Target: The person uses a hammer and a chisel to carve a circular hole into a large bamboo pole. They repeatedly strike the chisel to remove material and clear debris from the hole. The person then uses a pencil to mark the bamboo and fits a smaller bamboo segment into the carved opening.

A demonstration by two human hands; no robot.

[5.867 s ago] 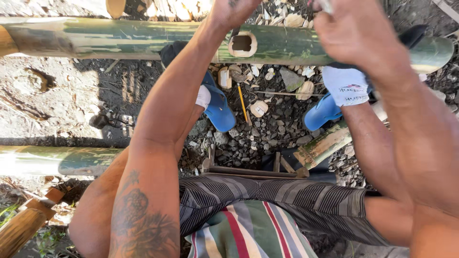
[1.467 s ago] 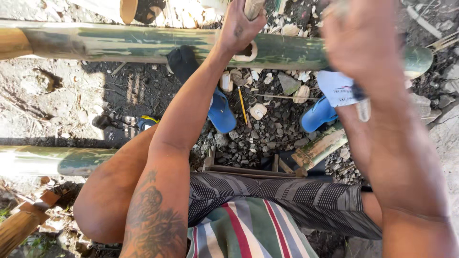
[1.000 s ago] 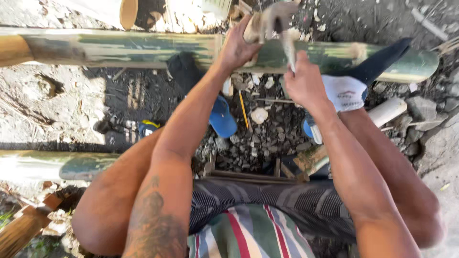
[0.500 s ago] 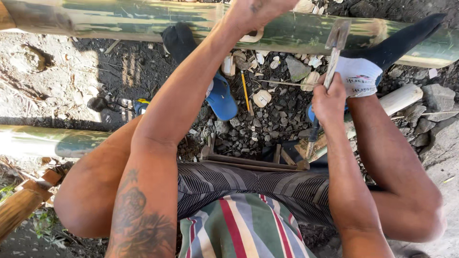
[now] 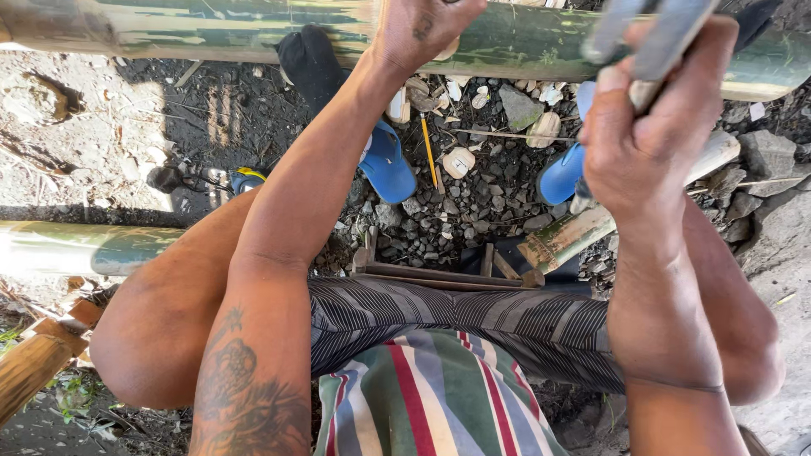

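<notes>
Now | our left hand braces on green bamboo pole, grip unclear | right hand fisted around raised metal tool | risk: swing glances, strikes left fingers.

Three bamboo poles, two blue sandals, two hands, one pencil, one hammer.
</notes>
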